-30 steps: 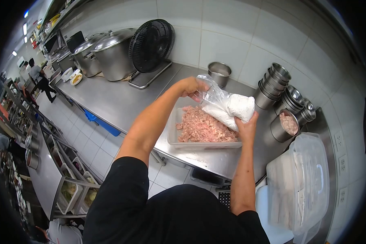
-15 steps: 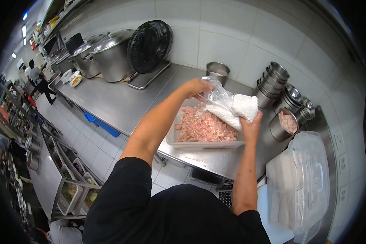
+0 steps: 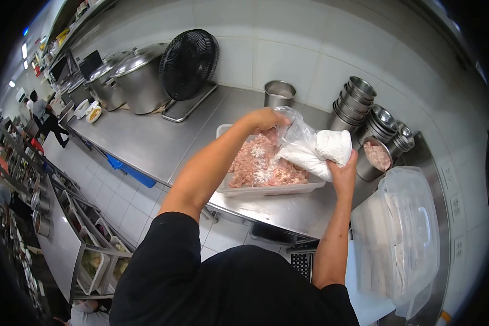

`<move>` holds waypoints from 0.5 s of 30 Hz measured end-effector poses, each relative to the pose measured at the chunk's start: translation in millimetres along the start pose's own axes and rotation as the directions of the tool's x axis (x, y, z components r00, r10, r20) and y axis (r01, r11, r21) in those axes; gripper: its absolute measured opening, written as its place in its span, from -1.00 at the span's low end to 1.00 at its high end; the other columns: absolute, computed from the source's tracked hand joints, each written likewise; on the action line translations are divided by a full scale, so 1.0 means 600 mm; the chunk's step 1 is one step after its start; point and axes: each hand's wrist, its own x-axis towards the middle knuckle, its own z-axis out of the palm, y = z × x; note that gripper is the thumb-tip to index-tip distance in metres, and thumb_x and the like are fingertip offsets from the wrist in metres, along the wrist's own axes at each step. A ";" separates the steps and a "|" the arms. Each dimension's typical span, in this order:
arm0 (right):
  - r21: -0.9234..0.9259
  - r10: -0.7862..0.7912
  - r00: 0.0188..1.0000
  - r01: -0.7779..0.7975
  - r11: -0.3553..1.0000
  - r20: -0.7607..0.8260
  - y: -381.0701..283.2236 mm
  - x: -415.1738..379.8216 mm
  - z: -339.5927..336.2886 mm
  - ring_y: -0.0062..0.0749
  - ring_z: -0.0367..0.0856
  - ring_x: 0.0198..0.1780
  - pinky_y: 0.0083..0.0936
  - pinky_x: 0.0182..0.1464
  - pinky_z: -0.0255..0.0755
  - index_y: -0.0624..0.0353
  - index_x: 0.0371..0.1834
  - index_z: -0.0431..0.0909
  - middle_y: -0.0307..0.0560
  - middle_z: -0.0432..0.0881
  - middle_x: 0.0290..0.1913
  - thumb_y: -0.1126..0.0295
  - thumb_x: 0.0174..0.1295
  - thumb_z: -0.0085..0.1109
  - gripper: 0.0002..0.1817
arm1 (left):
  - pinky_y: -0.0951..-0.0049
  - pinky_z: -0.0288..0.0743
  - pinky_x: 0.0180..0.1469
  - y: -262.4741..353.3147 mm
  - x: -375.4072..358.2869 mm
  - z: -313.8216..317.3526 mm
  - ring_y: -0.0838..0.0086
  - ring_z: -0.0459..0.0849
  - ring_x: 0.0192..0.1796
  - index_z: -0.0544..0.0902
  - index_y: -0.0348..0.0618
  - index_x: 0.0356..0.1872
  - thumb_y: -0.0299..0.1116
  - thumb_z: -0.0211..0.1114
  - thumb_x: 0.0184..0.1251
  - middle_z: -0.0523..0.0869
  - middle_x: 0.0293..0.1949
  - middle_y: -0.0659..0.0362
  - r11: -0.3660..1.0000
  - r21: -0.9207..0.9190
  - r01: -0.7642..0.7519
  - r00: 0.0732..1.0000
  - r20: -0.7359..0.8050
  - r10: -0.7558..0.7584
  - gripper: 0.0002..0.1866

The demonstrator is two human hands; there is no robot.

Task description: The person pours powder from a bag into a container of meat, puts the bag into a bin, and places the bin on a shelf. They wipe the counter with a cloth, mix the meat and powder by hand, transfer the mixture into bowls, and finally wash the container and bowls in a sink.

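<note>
My left hand pinches the mouth end of a clear plastic bag filled with white powder. My right hand is wrapped around the bag's bulging lower end from below. The bag lies tilted over a translucent plastic tub, its mouth toward the left. Raw minced meat fills the tub, and a patch of white powder lies on top of it. The inner fingers of my left hand are partly hidden by the plastic film.
Behind the tub stands a steel pot. To the right are stacked steel cups, a steel container of pale meat and a large lidded plastic box. A black fan and large pots stand left. A person is far left.
White powder has landed on the minced meat, which was bare pink before. The bag and my right hand have shifted slightly right relative to the tub. The view has turned a little.
</note>
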 end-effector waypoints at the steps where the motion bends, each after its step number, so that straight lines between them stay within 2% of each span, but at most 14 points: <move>1: -0.056 -0.005 0.999 0.002 0.998 -0.044 0.005 0.002 0.005 0.04 0.61 0.09 -0.22 0.14 0.42 0.20 0.18 0.30 0.20 0.61 0.02 0.36 -0.04 0.42 -0.31 | 0.40 0.72 -0.28 -0.001 0.015 0.006 0.37 0.71 -0.21 0.67 -0.22 0.05 -0.18 0.27 0.39 0.73 -0.11 0.07 1.000 0.012 -0.019 1.000 -0.018 0.019 -0.64; 2: -0.114 -0.011 0.996 0.001 0.994 -0.088 0.009 0.003 0.006 0.07 0.61 0.10 -0.20 0.14 0.42 0.20 0.19 0.29 0.21 0.61 0.03 0.35 -0.03 0.43 -0.31 | 0.39 0.72 -0.26 0.000 0.029 0.010 0.37 0.71 -0.21 0.67 -0.21 0.06 -0.18 0.28 0.39 0.73 -0.11 0.08 0.999 0.023 -0.033 0.999 -0.043 0.034 -0.63; 7: -0.097 0.039 0.987 -0.055 0.994 -0.156 0.002 0.006 0.013 0.17 0.58 0.14 -0.13 0.14 0.42 0.19 0.22 0.28 0.28 0.60 0.06 0.31 0.01 0.43 -0.30 | 0.35 0.72 -0.20 0.031 0.043 0.032 0.35 0.70 -0.18 0.67 -0.18 0.08 -0.17 0.28 0.38 0.73 -0.08 0.12 0.997 0.032 -0.076 0.987 -0.142 0.080 -0.63; 11: -0.127 0.037 0.987 -0.058 0.990 -0.158 0.014 0.003 -0.021 0.16 0.58 0.14 -0.14 0.13 0.42 0.18 0.22 0.30 0.26 0.61 0.06 0.32 0.00 0.44 -0.30 | 0.32 0.72 -0.21 0.037 0.048 0.058 0.34 0.70 -0.17 0.66 -0.19 0.10 -0.15 0.30 0.38 0.72 -0.05 0.08 0.997 -0.003 -0.074 0.996 -0.056 0.074 -0.60; 14: -0.174 0.068 0.979 -0.102 0.980 -0.192 -0.006 -0.008 -0.065 -0.04 0.58 0.12 -0.28 0.19 0.39 0.22 0.16 0.36 0.15 0.60 0.07 0.37 -0.04 0.43 -0.34 | 0.34 0.74 -0.24 0.039 0.045 0.088 0.35 0.70 -0.18 0.65 -0.22 0.11 -0.13 0.31 0.37 0.71 -0.05 0.06 0.996 -0.047 -0.069 0.997 0.033 0.071 -0.58; 15: -0.172 0.013 0.984 -0.044 0.984 -0.179 0.000 -0.009 -0.081 -0.06 0.57 0.13 -0.29 0.20 0.38 0.24 0.16 0.37 0.12 0.59 0.07 0.40 -0.07 0.43 -0.34 | 0.34 0.74 -0.24 0.038 0.044 0.099 0.36 0.70 -0.19 0.65 -0.22 0.10 -0.13 0.31 0.37 0.71 -0.05 0.06 0.995 -0.065 -0.071 0.996 0.054 0.074 -0.57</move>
